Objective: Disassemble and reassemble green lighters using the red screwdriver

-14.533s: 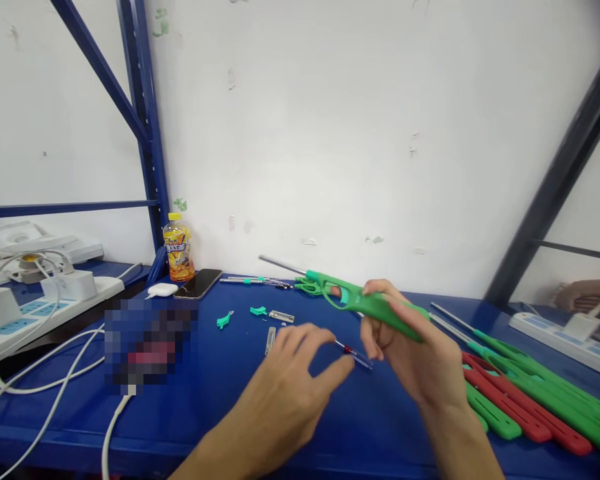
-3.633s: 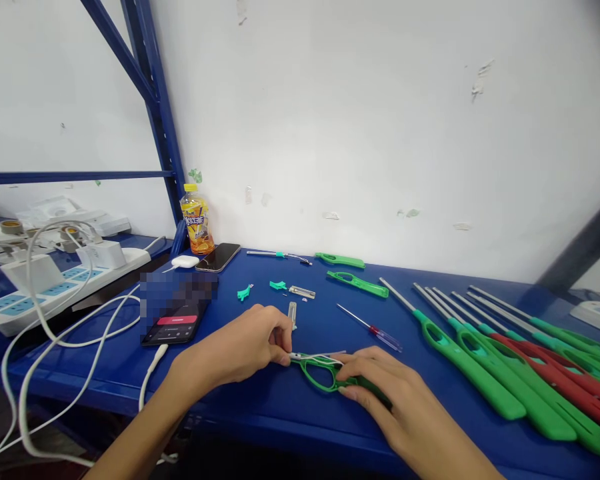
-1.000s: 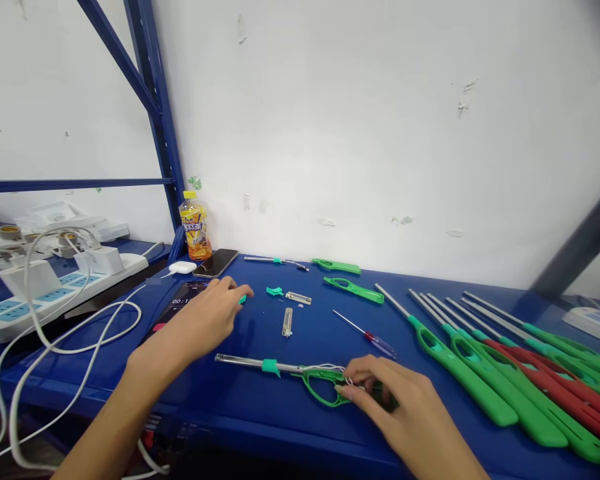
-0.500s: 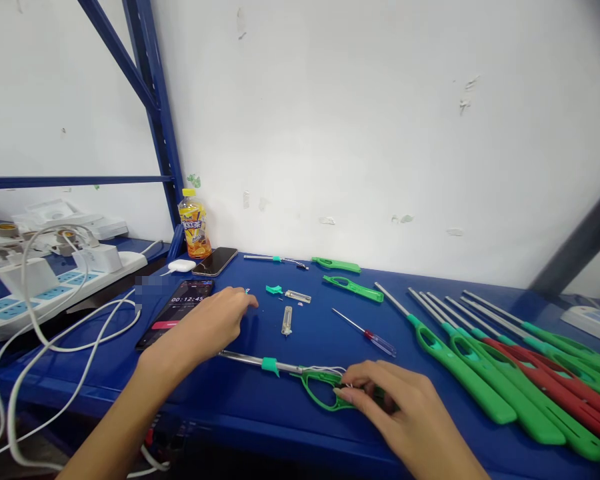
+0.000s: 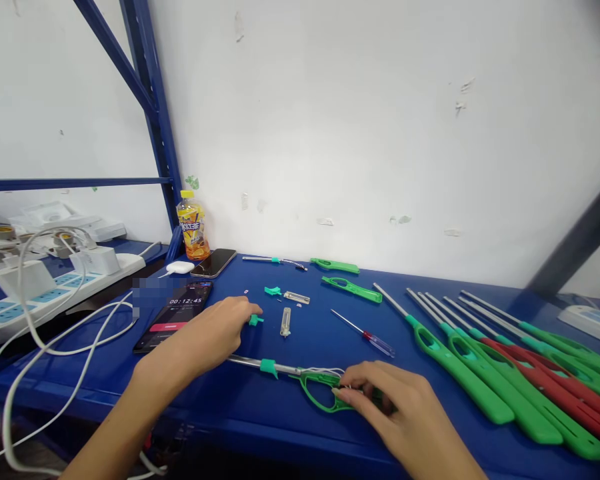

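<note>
Green handle (image 5: pixel 322 379) our right hand (image 5: pixel 394 399) grips may lose wires (image 5: pixel 325 369) if our left hand (image 5: pixel 219 328), pinching teal piece (image 5: pixel 255 321), bumps it.

Near: shiny metal is being noted on the tube (image 5: pixel 289 369), smooth plastic on the open green handle (image 5: pixel 323 379); right: matt plastic on the lighters (image 5: pixel 523 403); far left: glossy dark phone (image 5: pixel 213 263).

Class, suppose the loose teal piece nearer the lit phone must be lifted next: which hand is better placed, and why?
Probably the left hand: it is right at the loose teal piece. The right hand is farther off and looks occupied, holding the green handle.
</note>
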{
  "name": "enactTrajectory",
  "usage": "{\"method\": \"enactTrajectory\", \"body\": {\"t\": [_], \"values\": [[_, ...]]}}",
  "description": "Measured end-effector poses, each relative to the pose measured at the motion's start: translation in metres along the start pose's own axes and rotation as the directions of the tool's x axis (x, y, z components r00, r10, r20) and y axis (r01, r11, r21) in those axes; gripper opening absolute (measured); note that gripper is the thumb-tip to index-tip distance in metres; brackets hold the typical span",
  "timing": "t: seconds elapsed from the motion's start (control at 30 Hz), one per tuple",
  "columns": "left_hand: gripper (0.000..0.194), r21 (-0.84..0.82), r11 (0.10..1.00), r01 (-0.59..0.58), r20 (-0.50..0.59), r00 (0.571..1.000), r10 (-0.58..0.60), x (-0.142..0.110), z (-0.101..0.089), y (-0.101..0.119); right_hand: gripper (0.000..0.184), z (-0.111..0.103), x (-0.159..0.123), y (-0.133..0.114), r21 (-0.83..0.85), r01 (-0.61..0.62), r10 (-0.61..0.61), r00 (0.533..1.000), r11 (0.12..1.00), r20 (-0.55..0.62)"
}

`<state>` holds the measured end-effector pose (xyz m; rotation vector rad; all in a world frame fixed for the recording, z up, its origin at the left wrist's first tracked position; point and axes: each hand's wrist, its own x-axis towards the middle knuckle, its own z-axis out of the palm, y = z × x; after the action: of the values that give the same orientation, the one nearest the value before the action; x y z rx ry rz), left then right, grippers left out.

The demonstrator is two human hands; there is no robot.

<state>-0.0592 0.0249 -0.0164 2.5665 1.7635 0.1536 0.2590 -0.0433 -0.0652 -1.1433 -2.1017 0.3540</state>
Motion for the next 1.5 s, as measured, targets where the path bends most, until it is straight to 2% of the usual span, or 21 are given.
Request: {"method": "enactTrajectory", "body": {"t": [0.2,0.4,0.5,0.63,0.73,0.83,0.97,1.07,1.37,1.5], "values": [[0.036,0.030,1.000,0.008,-0.034,0.999,-0.007,0.003,-0.002,0.008,0.017,-0.001,0.000,0.000,0.007,-0.023,0.023,1.000,1.000,0.016],[0.023,0.060,0.998,-0.019,-0.027,0.999,0.021,0.009,-0.005,0.014,0.015,-0.006,0.000,0.001,0.074,-0.122,0.116,0.990,0.990,0.080],[0.022,-0.012,0.992,-0.123,-0.101,0.987,0.121,0.006,-0.011,0.025,0.017,-0.009,0.000,-0.002,0.094,-0.150,0.140,0.984,0.984,0.106],[0.021,-0.231,0.908,-0.348,-0.238,0.926,0.294,-0.003,-0.015,0.047,0.021,-0.012,0.000,-0.005,0.127,-0.162,0.147,0.982,0.979,0.120],[0.028,-0.292,0.857,-0.426,-0.218,0.902,0.374,-0.010,-0.013,0.064,0.019,-0.012,0.000,-0.003,0.197,-0.179,0.158,0.980,0.964,0.121],[0.032,-0.255,0.846,-0.468,-0.164,0.883,0.440,-0.015,-0.011,0.076,0.014,-0.011,0.001,0.000,0.269,-0.213,0.188,0.976,0.939,0.114],[0.019,-0.201,0.871,-0.449,-0.098,0.894,0.438,-0.017,-0.010,0.084,0.011,-0.010,0.001,0.001,0.302,-0.227,0.212,0.974,0.926,0.081],[0.015,-0.205,0.884,-0.420,-0.087,0.908,0.411,-0.017,-0.009,0.086,0.010,-0.010,0.002,0.000,0.285,-0.211,0.208,0.977,0.935,0.042],[0.018,-0.156,0.918,-0.364,0.007,0.929,0.370,-0.016,-0.014,0.094,0.010,-0.011,0.001,-0.002,0.237,-0.159,0.171,0.985,0.958,-0.027],[0.017,-0.116,0.924,-0.363,-0.011,0.931,0.365,-0.015,-0.011,0.094,0.010,-0.013,0.001,-0.005,0.219,-0.152,0.160,0.987,0.964,-0.019]]}}
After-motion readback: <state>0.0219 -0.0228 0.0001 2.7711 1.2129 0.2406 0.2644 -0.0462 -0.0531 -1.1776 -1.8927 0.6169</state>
